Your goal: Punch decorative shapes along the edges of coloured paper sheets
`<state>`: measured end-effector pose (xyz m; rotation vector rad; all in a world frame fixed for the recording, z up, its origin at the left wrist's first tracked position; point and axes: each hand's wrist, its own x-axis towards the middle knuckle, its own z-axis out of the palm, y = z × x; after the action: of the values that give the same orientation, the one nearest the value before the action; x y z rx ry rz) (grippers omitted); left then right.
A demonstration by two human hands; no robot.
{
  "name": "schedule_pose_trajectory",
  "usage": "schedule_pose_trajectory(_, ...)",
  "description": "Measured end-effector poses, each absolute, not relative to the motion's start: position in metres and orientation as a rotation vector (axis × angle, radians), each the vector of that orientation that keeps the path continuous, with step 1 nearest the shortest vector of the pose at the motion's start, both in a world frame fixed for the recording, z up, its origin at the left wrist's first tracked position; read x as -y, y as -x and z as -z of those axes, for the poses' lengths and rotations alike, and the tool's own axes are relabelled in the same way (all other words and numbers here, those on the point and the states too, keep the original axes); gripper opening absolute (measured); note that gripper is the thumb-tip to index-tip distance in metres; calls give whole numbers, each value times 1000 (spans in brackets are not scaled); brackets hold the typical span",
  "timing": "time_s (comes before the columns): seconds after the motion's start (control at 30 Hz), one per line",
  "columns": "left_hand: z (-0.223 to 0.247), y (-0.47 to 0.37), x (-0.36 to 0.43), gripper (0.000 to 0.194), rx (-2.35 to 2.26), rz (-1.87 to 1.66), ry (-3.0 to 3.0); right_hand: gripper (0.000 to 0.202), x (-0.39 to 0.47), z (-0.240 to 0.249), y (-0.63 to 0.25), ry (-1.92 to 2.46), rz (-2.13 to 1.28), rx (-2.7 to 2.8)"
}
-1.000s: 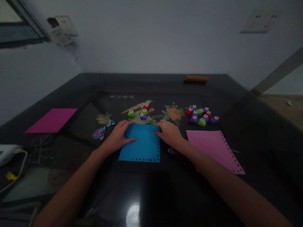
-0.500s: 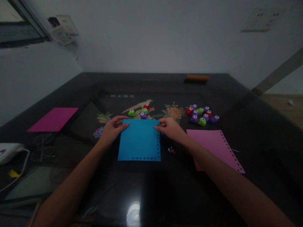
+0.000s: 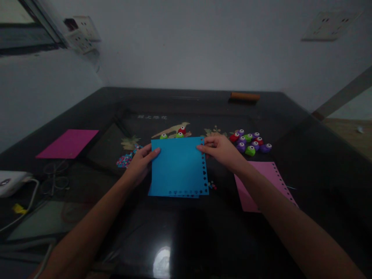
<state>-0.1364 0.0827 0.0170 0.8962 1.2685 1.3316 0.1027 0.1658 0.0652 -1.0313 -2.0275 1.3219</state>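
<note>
A blue sheet (image 3: 178,166) with holes punched along its right and bottom edges is raised a little off the dark table. Its left edge is pinched by my left hand (image 3: 142,161), thumb on top. My right hand (image 3: 219,149) pinches the upper right edge. Another blue layer (image 3: 186,196) shows beneath, past the bottom and lower left of the sheet. Behind the sheet's top edge are a red toy (image 3: 182,130) and green ones, partly hidden. Small coloured beads (image 3: 124,160) lie left of my left hand, and a few more (image 3: 212,185) by the sheet's right edge.
A pink punched sheet (image 3: 267,186) lies under my right forearm. Several one-eyed toys (image 3: 250,150) sit behind it. At the left are a magenta sheet (image 3: 68,144), scissors (image 3: 54,181) and a white device (image 3: 13,182) with a cable. An orange-brown roll (image 3: 245,96) lies at the back.
The blue sheet has risen and shifted right in my hands, uncovering the blue layer below and hiding more of the toys behind. The view has shifted slightly.
</note>
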Motion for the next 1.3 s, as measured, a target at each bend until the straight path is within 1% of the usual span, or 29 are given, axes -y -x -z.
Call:
schedule_pose_trajectory(0.1, -16, 133, -78, 37, -1263, -1154, -953, 23, -169, -71, -109, 1054, -1294, 1990)
schedule_pose_trajectory(0.27, -24, 125, -69, 34, -1311, -799, -1111, 23, -176, -78, -120, 1109, -1276, 1912)
schedule_pose_trajectory(0.43, -30, 120, -65, 36, -1266, -595, -1316, 24, -180, -80, -125, 1077, -1240, 1897)
schedule_pose_trajectory(0.67, -27, 117, -64, 31, -1223, -512, -1413, 23, -180, -79, -124, 1077, -1280, 1891)
schedule_pose_trajectory(1.0, -24, 112, -65, 24, -1201, -507, -1392, 21, -179, -80, -124, 1059, -1264, 1891)
schedule_pose_trajectory(1.17, -27, 107, -62, 25, -1148, -456, -1299, 19, -182, -80, -128, 1063, -1294, 1877)
schedule_pose_trajectory(1.3, -28, 103, -59, 28, -1097, -414, -1266, 17, -186, -81, -135, 1109, -1310, 1975)
